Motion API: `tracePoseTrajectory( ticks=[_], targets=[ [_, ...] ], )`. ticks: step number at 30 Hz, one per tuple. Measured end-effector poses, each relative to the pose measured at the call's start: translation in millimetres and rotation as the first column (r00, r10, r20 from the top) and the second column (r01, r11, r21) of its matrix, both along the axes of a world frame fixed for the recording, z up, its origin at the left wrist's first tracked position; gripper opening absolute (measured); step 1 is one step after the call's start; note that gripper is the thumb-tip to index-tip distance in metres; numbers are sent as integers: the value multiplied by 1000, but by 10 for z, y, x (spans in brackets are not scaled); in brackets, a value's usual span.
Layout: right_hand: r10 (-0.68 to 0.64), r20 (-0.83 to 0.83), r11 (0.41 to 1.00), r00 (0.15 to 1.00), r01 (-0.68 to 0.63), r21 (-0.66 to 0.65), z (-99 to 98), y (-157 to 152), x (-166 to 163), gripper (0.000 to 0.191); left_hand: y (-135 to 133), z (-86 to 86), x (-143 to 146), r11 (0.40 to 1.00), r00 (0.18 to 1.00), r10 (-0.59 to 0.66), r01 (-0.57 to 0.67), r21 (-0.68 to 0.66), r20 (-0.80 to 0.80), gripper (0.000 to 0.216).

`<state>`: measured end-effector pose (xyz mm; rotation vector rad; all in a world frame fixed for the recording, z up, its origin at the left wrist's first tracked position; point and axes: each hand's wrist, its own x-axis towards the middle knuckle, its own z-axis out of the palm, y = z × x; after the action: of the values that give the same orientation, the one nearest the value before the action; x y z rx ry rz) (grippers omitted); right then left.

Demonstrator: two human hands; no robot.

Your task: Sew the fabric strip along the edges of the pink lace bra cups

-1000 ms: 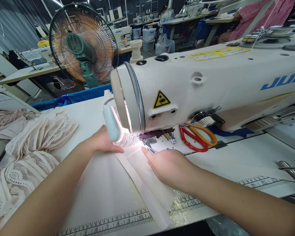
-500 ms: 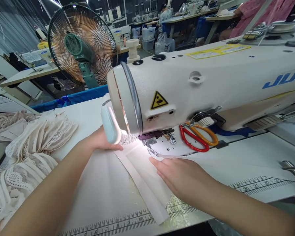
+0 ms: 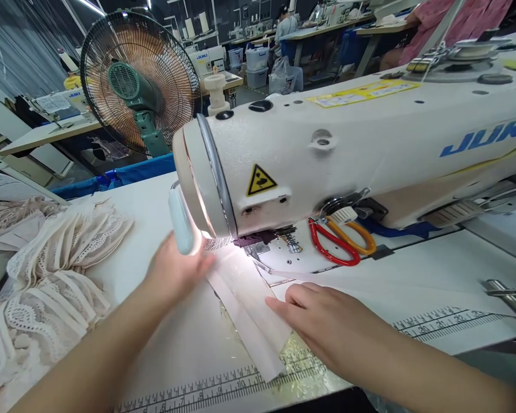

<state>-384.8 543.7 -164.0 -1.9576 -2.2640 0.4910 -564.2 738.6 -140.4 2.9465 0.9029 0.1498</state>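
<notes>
A pale fabric strip (image 3: 249, 310) lies on the table and runs under the needle area (image 3: 258, 244) of a white sewing machine (image 3: 348, 155). My left hand (image 3: 176, 272) rests flat on the fabric just left of the presser foot, fingers out and slightly blurred. My right hand (image 3: 322, 324) lies flat on the strip's right edge, fingers stretched toward the machine. Neither hand grips anything. The machine's lamp lights the cloth between the hands.
Red and orange scissors (image 3: 341, 244) lie behind the needle plate. A heap of cream lace pieces (image 3: 47, 275) sits at the left. A standing fan (image 3: 140, 80) is behind the table. Printed rulers (image 3: 189, 390) run along the front edge. A metal bar (image 3: 509, 292) pokes in at the right.
The fabric strip has been drawn back toward me, out from under the foot. My right hand slid back with it, and my left hand shifted slightly nearer.
</notes>
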Motion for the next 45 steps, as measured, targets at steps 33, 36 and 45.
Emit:
tracePoseTrajectory(
  ticks=[33, 36, 45],
  targets=[
    [-1, 182, 999, 983, -8, 52, -62, 298, -4, 44, -512, -148, 40, 788, 804, -592, 592, 170, -53, 25],
    [5, 252, 1000, 968, 0, -18, 10, 357, -28, 43, -459, -159, 55, 783, 800, -599, 592, 193, -24, 25],
    [34, 362, 989, 931, 20, -146, 199, 514, -136, 52, -300, -206, 72, 756, 785, -620, 602, 257, -16, 24]
  ],
)
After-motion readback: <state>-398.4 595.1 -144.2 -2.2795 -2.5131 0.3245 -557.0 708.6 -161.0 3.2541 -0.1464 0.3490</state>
